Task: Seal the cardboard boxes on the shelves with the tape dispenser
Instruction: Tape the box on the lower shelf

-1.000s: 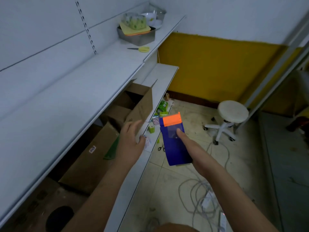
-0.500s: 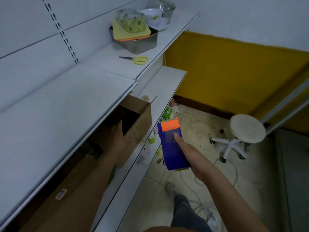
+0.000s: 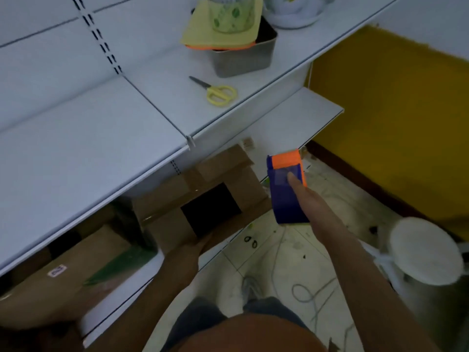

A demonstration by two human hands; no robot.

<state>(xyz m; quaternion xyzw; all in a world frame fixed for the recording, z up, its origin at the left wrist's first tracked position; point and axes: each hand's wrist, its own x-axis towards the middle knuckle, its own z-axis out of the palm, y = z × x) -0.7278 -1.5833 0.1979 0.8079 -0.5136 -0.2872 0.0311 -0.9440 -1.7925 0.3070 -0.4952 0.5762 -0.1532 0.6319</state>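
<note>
I look down at white shelves. My right hand (image 3: 312,201) grips the blue and orange tape dispenser (image 3: 286,186), fingers curled around it and index finger laid along its top, held out in the air just beside the shelf so it is ready to use. My left hand (image 3: 195,247) holds the near edge of an open cardboard box (image 3: 203,189) on the lower shelf (image 3: 291,128), probably steadying it; its flaps stand apart, unsealed.

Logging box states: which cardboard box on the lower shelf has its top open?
The box the left hand touches, nearest the tape dispenser; its dark opening shows. The leftward box looks closed.
</note>
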